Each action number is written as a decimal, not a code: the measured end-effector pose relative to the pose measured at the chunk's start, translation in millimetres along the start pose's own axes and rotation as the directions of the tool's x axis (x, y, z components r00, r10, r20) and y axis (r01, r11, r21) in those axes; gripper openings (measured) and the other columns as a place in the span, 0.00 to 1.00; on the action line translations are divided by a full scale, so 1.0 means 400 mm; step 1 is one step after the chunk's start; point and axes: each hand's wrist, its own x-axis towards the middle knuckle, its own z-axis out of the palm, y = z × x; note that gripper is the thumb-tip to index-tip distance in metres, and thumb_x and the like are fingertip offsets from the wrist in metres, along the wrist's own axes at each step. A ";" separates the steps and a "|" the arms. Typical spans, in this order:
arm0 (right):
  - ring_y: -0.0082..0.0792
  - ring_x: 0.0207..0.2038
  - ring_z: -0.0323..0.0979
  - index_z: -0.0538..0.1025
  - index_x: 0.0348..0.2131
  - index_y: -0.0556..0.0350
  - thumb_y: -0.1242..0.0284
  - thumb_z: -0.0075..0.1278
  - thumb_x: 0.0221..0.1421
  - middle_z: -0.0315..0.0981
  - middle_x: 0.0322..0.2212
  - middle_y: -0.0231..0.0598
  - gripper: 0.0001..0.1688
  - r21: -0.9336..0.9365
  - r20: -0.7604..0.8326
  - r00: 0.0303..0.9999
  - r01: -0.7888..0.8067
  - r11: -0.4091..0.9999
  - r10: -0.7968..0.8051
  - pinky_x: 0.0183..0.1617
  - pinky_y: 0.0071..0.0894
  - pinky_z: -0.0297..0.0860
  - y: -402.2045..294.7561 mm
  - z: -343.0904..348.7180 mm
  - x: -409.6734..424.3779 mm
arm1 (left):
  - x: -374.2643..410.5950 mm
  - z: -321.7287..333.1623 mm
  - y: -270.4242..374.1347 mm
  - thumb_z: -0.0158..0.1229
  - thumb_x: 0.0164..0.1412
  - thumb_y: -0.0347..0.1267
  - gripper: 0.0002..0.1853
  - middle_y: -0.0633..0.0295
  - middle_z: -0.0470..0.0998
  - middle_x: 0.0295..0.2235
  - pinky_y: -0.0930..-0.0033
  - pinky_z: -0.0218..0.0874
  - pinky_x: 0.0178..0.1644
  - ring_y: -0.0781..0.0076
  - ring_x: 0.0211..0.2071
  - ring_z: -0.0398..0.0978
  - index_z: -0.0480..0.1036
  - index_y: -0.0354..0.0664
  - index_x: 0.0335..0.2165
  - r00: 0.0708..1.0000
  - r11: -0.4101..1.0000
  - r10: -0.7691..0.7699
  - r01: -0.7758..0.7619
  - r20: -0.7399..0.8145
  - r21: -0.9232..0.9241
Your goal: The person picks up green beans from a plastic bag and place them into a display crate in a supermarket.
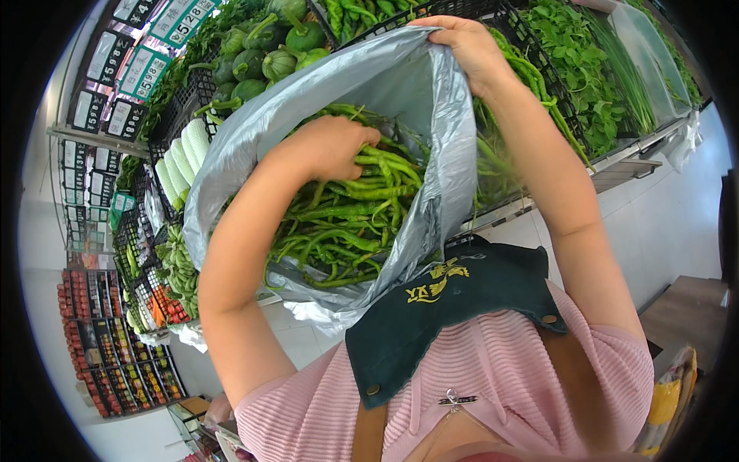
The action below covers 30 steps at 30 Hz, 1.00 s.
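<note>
A large grey plastic bag (450,127) gapes open before me, with many long green chili peppers (346,219) inside. My left hand (335,147) reaches into it, fingers curled on some of the peppers; part of its fingertips is hidden among them. At the top of the bag, my right hand (470,52) pinches the rim and holds it up. More long green peppers (522,69) lie beside the bag, under and past my right forearm. The bag's lower edge meets my dark green apron (450,300).
Black crates hold round green squashes (248,64), leafy greens (577,75) and other green peppers (349,17) beyond the bag. White net-wrapped vegetables (193,141) lie to the left. Price signs (144,72) hang at the upper left. Shelves of jars (121,341) stand at the lower left.
</note>
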 end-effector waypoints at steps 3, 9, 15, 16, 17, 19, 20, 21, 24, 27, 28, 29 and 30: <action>0.24 0.29 0.74 0.74 0.41 0.63 0.84 0.38 0.52 0.75 0.32 0.40 0.18 -0.053 0.035 0.999 0.013 0.999 -0.011 0.34 0.22 0.72 0.030 -0.059 0.028 | -0.160 -0.009 0.063 0.63 0.36 0.27 0.21 0.57 0.72 0.33 0.56 0.59 0.42 0.53 0.37 0.69 0.66 0.41 0.33 0.977 0.992 0.046 -0.020 -0.209 0.126; 0.22 0.36 0.72 0.74 0.42 0.61 0.82 0.39 0.53 0.74 0.37 0.35 0.17 -0.241 0.067 0.997 0.040 0.970 -0.024 0.41 0.20 0.68 0.023 -0.057 -0.003 | -0.370 0.119 0.110 0.66 0.27 0.28 0.33 0.60 0.69 0.44 0.56 0.58 0.50 0.58 0.44 0.67 0.67 0.45 0.40 0.929 0.975 -0.129 0.182 -0.346 0.125; 0.27 0.48 0.64 0.71 0.46 0.56 0.75 0.52 0.46 0.69 0.44 0.33 0.24 -0.664 0.415 0.826 0.562 0.493 -0.383 0.52 0.25 0.58 -0.024 0.015 -0.113 | -0.415 0.250 0.124 0.63 0.28 0.28 0.39 0.61 0.61 0.55 0.54 0.56 0.53 0.62 0.52 0.65 0.67 0.51 0.48 0.800 0.937 -0.194 0.322 -0.567 0.135; 0.28 0.49 0.63 0.71 0.47 0.55 0.73 0.54 0.45 0.68 0.45 0.35 0.26 -0.715 0.436 0.790 0.595 0.367 -0.431 0.52 0.27 0.58 -0.042 0.053 -0.148 | -0.415 0.261 0.121 0.63 0.31 0.31 0.34 0.65 0.61 0.56 0.58 0.56 0.53 0.65 0.49 0.67 0.69 0.55 0.45 0.753 0.929 -0.201 0.349 -0.627 0.121; 0.30 0.50 0.62 0.70 0.47 0.55 0.72 0.56 0.43 0.67 0.46 0.36 0.28 -0.760 0.456 0.748 0.609 0.226 -0.483 0.52 0.29 0.57 -0.071 0.088 -0.181 | -0.408 0.254 0.117 0.63 0.30 0.31 0.34 0.65 0.62 0.56 0.56 0.56 0.53 0.65 0.49 0.67 0.70 0.55 0.45 0.707 0.939 -0.191 0.335 -0.681 0.084; 0.34 0.42 0.68 0.73 0.40 0.57 0.73 0.54 0.45 0.71 0.38 0.38 0.19 -0.622 0.554 0.603 0.758 0.197 -0.574 0.46 0.30 0.62 -0.082 0.151 -0.218 | -0.396 0.245 0.117 0.63 0.29 0.30 0.34 0.64 0.63 0.55 0.56 0.55 0.53 0.65 0.49 0.67 0.71 0.54 0.44 0.661 0.933 -0.211 0.356 -0.720 0.053; 0.36 0.38 0.71 0.75 0.37 0.59 0.75 0.51 0.47 0.72 0.34 0.40 0.14 -0.551 0.605 0.583 0.798 0.243 -0.543 0.42 0.31 0.66 -0.075 0.173 -0.233 | -0.389 0.244 0.115 0.63 0.29 0.30 0.34 0.64 0.64 0.54 0.56 0.55 0.53 0.66 0.49 0.67 0.71 0.53 0.44 0.655 0.931 -0.216 0.362 -0.724 0.050; 0.38 0.34 0.74 0.76 0.33 0.61 0.76 0.49 0.50 0.74 0.31 0.43 0.09 -0.481 0.650 0.556 0.829 0.286 -0.518 0.39 0.32 0.70 -0.073 0.192 -0.244 | -0.381 0.240 0.114 0.63 0.29 0.30 0.34 0.64 0.65 0.53 0.55 0.55 0.53 0.65 0.49 0.67 0.71 0.53 0.44 0.644 0.934 -0.210 0.355 -0.736 0.044; 0.44 0.37 0.72 0.73 0.34 0.61 0.65 0.57 0.44 0.72 0.33 0.46 0.20 -0.521 0.738 0.674 0.593 0.614 -0.024 0.39 0.35 0.68 0.018 0.225 -0.272 | -0.350 0.241 0.103 0.62 0.33 0.31 0.32 0.63 0.66 0.51 0.55 0.56 0.52 0.64 0.48 0.68 0.70 0.51 0.45 0.599 0.947 -0.162 0.319 -0.784 0.048; 0.48 0.36 0.72 0.69 0.41 0.60 0.54 0.61 0.37 0.72 0.33 0.49 0.37 -0.570 0.712 0.700 0.540 0.620 0.045 0.39 0.40 0.68 0.098 0.252 -0.302 | -0.323 0.218 0.105 0.61 0.39 0.32 0.29 0.63 0.67 0.51 0.56 0.57 0.51 0.64 0.47 0.68 0.70 0.50 0.46 0.523 0.951 -0.159 0.309 -0.837 0.012; 0.50 0.36 0.71 0.68 0.43 0.59 0.57 0.59 0.39 0.72 0.32 0.52 0.35 -0.626 0.686 0.722 0.523 0.579 0.091 0.38 0.42 0.67 0.112 0.260 -0.311 | -0.313 0.215 0.102 0.64 0.38 0.32 0.32 0.63 0.66 0.52 0.56 0.58 0.51 0.64 0.47 0.68 0.68 0.52 0.48 0.501 0.952 -0.169 0.305 -0.849 -0.010; 0.50 0.36 0.71 0.68 0.43 0.59 0.60 0.58 0.40 0.72 0.32 0.53 0.32 -0.672 0.648 0.741 0.448 0.589 0.176 0.38 0.42 0.67 0.114 0.260 -0.311 | -0.312 0.210 0.100 0.66 0.36 0.32 0.35 0.63 0.65 0.52 0.55 0.58 0.52 0.63 0.46 0.68 0.67 0.53 0.48 0.504 0.954 -0.196 0.298 -0.841 -0.044; 0.50 0.36 0.71 0.68 0.43 0.58 0.63 0.56 0.41 0.72 0.32 0.53 0.30 -0.713 0.610 0.749 0.376 0.592 0.260 0.38 0.43 0.67 0.115 0.261 -0.306 | -0.314 0.207 0.099 0.67 0.33 0.32 0.38 0.63 0.64 0.53 0.55 0.58 0.52 0.62 0.46 0.68 0.67 0.54 0.49 0.504 0.952 -0.226 0.294 -0.834 -0.080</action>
